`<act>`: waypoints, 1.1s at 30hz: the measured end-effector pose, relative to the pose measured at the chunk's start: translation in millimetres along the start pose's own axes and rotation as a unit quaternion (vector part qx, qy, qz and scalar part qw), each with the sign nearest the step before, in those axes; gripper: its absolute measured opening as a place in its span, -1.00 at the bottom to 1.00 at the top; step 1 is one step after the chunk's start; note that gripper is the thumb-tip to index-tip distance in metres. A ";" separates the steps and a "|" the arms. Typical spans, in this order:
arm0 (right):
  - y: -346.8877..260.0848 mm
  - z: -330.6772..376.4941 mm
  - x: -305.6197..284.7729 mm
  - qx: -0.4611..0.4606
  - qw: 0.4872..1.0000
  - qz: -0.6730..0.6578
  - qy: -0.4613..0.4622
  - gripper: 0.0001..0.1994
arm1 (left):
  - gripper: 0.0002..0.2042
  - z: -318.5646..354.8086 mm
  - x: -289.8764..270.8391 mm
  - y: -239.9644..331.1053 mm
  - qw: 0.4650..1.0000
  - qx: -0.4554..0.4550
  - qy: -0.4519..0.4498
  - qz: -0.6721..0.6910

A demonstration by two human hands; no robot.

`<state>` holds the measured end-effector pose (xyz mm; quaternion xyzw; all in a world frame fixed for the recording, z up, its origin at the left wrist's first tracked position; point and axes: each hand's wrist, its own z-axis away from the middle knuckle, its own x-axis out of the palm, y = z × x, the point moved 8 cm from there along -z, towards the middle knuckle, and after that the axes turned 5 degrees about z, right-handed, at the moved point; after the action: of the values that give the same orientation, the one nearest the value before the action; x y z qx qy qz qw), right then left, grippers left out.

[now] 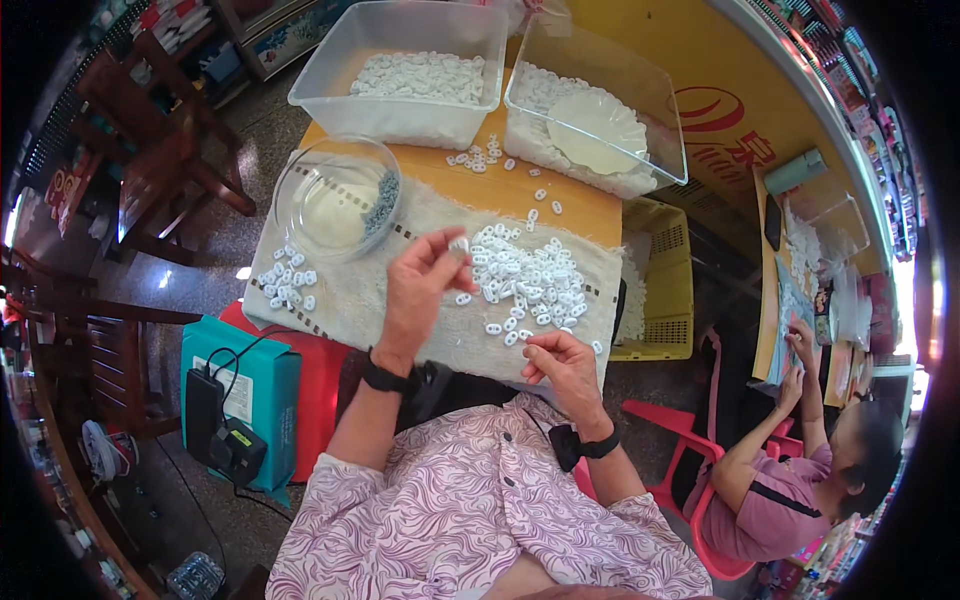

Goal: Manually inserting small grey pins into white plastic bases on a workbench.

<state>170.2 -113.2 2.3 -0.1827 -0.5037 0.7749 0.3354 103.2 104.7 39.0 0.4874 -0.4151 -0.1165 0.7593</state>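
Our left hand [426, 282] pinched a white plastic piece [459, 244] — likely light, stiff, best edge-held — right hand [567, 367], we couldn't tell.

From the head, a single wide fisheye view looks steeply down and forward. The patterned shirt [430, 500] is closest to the lens, on the near side of the fingers [435, 243]. Those fingers show near mid-picture, seen from above — the table [575, 215] beneath them, a clear plastic bin [395, 118] farther off beyond. The view sweeps wide, taking in a seated person [765, 505] well right of the fingers — edges curving toward the rim.
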 end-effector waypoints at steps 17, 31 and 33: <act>7.3 9.2 -32.5 0.000 0.997 -0.026 0.066 -0.86 | -0.68 -154.3 16.9 101.0 0.993 0.119 -0.015 -0.009; 22.0 2.3 -41.2 0.006 0.997 -0.018 0.076 -0.87 | -0.87 -8.0 -67.3 34.3 0.960 0.082 0.101 -0.249; 21.6 0.9 -39.8 0.005 0.997 -0.024 0.073 -0.87 | -0.90 0.2 -77.0 18.7 0.951 0.054 0.110 -0.283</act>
<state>190.6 -147.6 -19.0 -0.2249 -0.4785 0.7536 0.3907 50.4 158.6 14.8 0.6352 -0.1800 -0.2492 0.7086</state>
